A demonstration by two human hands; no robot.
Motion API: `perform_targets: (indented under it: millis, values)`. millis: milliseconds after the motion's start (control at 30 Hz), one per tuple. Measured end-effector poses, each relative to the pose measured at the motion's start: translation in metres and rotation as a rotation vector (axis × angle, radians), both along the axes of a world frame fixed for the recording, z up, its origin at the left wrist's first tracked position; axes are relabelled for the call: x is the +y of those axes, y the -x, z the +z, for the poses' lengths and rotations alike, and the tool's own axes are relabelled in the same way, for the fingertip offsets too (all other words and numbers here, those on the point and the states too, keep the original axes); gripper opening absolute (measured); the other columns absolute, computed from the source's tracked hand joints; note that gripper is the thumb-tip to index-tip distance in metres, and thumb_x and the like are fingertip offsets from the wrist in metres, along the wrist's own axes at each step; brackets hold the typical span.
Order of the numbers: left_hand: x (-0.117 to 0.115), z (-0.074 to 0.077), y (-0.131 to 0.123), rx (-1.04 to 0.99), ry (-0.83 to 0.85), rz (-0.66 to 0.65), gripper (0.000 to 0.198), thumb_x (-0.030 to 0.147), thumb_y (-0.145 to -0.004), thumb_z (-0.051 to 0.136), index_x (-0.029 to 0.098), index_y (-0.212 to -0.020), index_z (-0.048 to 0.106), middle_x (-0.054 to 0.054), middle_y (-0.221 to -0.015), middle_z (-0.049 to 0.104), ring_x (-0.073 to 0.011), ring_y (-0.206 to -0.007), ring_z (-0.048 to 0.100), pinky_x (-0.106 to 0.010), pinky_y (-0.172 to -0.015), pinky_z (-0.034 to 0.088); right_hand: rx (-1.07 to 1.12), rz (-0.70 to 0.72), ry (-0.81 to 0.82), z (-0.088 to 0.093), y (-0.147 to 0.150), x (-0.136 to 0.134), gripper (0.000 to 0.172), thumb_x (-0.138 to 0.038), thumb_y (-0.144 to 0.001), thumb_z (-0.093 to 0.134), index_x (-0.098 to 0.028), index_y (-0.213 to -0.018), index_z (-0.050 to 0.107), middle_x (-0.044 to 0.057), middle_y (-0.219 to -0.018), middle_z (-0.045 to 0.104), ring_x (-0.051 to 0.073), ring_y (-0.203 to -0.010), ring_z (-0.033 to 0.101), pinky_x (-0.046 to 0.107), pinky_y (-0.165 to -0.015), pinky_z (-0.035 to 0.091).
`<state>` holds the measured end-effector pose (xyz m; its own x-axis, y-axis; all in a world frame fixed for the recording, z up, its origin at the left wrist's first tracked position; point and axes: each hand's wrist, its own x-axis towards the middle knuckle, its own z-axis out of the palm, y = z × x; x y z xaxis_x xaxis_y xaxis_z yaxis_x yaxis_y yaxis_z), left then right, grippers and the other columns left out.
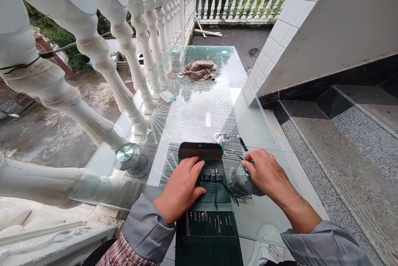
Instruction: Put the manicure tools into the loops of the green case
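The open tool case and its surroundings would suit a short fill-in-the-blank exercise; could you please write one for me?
1. The hand resting on the open tool case is the person's ____ one.
2. The tabletop under the case is made of ____.
3. Of the crumpled cloth and the case, the one farther from the camera is the ____.
4. The stone steps are on the ____ side of the picture.

Missing words: left; glass; cloth; right.
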<state>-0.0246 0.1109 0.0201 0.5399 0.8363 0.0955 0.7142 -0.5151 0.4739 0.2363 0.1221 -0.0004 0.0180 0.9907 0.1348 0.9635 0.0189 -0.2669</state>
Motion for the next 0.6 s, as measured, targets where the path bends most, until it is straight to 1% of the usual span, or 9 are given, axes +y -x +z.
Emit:
perform_targets:
  millis: [67,167,367,500,567,600]
  values:
    - [-0.0001,0.0009,-0.0003,0.003,0.005,0.001,0.068,0.014,-0.068,0.074,0.020,-0.127,0.040,-0.014,-0.134,0.045,-0.0307,-0.122,0.044,-0.051,-0.099,0.042,-0.008,-0.021,-0.019,0.0001,0.0041,0.0001,0.007,-0.028,-0.081,0.051,-0.022,-0.079,0.054,0.005,-0.085,0.056,0.021,-0.083,0.050,0.031,-0.068,0.039]
    - [-0.0001,0.0022,-0.0009,0.000,0.011,0.003,0.068,0.014,-0.068,0.074,0.019,-0.127,0.041,-0.015,-0.134,0.045,-0.0303,-0.122,0.044,-0.050,-0.099,0.042,-0.009,-0.030,0.009,0.0008,0.0088,0.0007,0.010,-0.024,-0.082,0.049,-0.022,-0.074,0.053,0.004,-0.083,0.055,0.020,-0.081,0.049,0.030,-0.064,0.037]
    - [-0.0009,0.0067,-0.0015,0.015,0.027,-0.001,0.069,0.013,-0.067,0.075,0.016,-0.126,0.041,-0.016,-0.133,0.045,-0.0298,-0.122,0.043,-0.047,-0.101,0.041,-0.060,-0.014,0.048,0.0013,0.0097,-0.0005,0.014,-0.020,-0.085,0.045,-0.021,-0.072,0.051,0.005,-0.084,0.055,0.021,-0.081,0.048,0.030,-0.064,0.036]
    - [-0.0018,0.0082,-0.0012,-0.003,0.026,-0.001,0.067,0.013,-0.068,0.074,0.018,-0.126,0.041,-0.014,-0.133,0.046,-0.0296,-0.123,0.043,-0.048,-0.101,0.040,-0.074,-0.013,0.016,-0.0003,0.0088,-0.0031,0.008,-0.026,-0.085,0.049,-0.021,-0.084,0.054,0.006,-0.087,0.056,0.021,-0.082,0.048,0.031,-0.064,0.036]
    - [-0.0020,0.0081,-0.0013,-0.016,0.024,-0.001,0.066,0.013,-0.069,0.073,0.020,-0.126,0.040,-0.014,-0.133,0.046,-0.0297,-0.123,0.044,-0.050,-0.101,0.040,-0.065,-0.007,-0.015,-0.0010,0.0100,-0.0034,0.010,-0.029,-0.084,0.051,-0.021,-0.089,0.055,0.006,-0.088,0.056,0.022,-0.082,0.048,0.031,-0.065,0.037]
    - [-0.0020,0.0080,-0.0014,-0.021,0.023,0.000,0.066,0.014,-0.070,0.073,0.021,-0.126,0.040,-0.014,-0.133,0.046,-0.0298,-0.123,0.044,-0.050,-0.100,0.040,-0.053,0.001,-0.026,-0.0012,0.0111,-0.0031,0.010,-0.029,-0.083,0.051,-0.021,-0.088,0.055,0.006,-0.087,0.056,0.022,-0.082,0.048,0.031,-0.065,0.037]
